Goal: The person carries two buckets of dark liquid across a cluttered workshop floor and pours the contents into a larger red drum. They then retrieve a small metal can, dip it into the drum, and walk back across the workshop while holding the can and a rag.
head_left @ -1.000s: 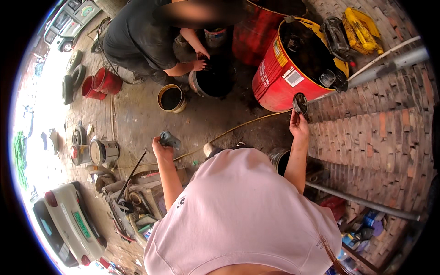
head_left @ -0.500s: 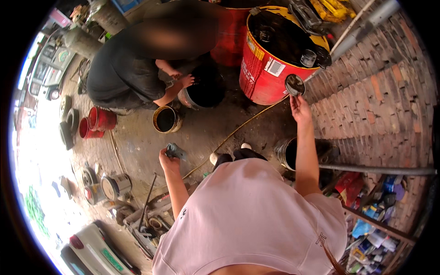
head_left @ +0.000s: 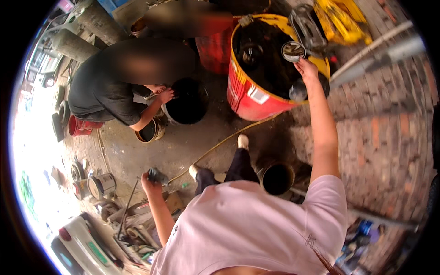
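Observation:
At the upper right, my right hand (head_left: 307, 72) is closed on the edge of a small round cup (head_left: 293, 52) with a pale rim and a dark, oily-looking inside. The cup is over the large red drum (head_left: 243, 94), which has a yellow rim and a blackened top. My left hand (head_left: 148, 184), low on the left and away from the drum, grips a crumpled grey-blue cloth (head_left: 158, 177). On the drum's near right rim sits a dark, rounded, shiny item (head_left: 299, 90) whose kind I cannot make out.
A crouching person's hand (head_left: 166, 95) is at a large black-filled bucket (head_left: 185, 120), beside a smaller bucket (head_left: 149, 134). Another dark bucket (head_left: 277, 178) stands near my feet. A yellow hose (head_left: 220, 145) crosses the floor. The brick wall (head_left: 385, 142) runs along the right.
My right hand has carried the cup from outside the drum's near side to above its top. My left hand has shifted lower left with the cloth. My view has shifted too.

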The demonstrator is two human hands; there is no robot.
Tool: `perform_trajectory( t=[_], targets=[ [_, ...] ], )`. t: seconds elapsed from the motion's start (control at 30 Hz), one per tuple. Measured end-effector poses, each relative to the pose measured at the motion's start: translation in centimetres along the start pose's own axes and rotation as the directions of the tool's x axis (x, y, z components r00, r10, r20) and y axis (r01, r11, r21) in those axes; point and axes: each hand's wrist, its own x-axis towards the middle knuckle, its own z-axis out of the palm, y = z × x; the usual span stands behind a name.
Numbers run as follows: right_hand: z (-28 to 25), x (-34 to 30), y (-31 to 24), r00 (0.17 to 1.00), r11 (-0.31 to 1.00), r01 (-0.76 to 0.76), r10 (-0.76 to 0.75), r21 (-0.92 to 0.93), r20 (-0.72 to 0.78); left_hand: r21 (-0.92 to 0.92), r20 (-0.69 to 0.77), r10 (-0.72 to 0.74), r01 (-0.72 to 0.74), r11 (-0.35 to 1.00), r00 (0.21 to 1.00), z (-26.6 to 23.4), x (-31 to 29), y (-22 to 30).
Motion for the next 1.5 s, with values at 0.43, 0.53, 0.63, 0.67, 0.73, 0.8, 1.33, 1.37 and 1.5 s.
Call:
perform_trajectory(
  t=[0.43,0.53,0.63,0.67,0.73,0.8,1.33,1.37,1.5],
  targets=[
    [6.8,19.4,-1.7,0.783,-0.372,0.368,-0.370,-0.852,0.500,-0.141,-0.244,0.059,-0.095,0.985,0.968,6.7,-7.0,-9.0],
    [7.7,18.7,-0.3,0.739,-0.422,0.437,-0.334,-0.794,0.585,-0.128,-0.238,0.056,-0.088,0.988,0.970,7.2,-5.8,-9.3],
    [9.0,14.8,1.0,0.731,-0.423,0.485,-0.284,-0.766,0.620,-0.137,-0.236,0.050,-0.085,0.987,0.970,9.4,-4.7,-9.1],
    [9.5,13.2,1.3,0.727,-0.396,0.520,-0.260,-0.757,0.635,-0.143,-0.229,0.051,-0.086,0.986,0.972,9.6,-4.0,-8.9],
    [10.6,10.7,1.6,0.701,-0.318,0.602,-0.228,-0.732,0.676,-0.178,-0.206,0.030,-0.068,0.982,0.978,10.5,-3.5,-8.9],
    [11.9,9.2,1.9,0.681,-0.174,0.660,-0.273,-0.731,0.680,-0.171,-0.211,0.031,-0.068,0.983,0.977,12.7,-4.2,-9.0],
    [17.3,13.2,1.4,0.785,-0.327,0.541,-0.133,-0.775,0.605,-0.240,-0.187,0.066,-0.111,0.964,0.980,6.6,-5.1,-9.9],
    [18.8,11.4,2.0,0.762,-0.301,0.582,-0.122,-0.755,0.636,-0.235,-0.182,0.067,-0.109,0.966,0.981,6.4,-5.0,-9.9],
    [22.2,8.1,1.4,0.725,-0.201,0.666,-0.056,-0.719,0.687,-0.220,-0.147,0.093,-0.124,0.968,0.985,8.1,-4.8,-9.4]
  ],
)
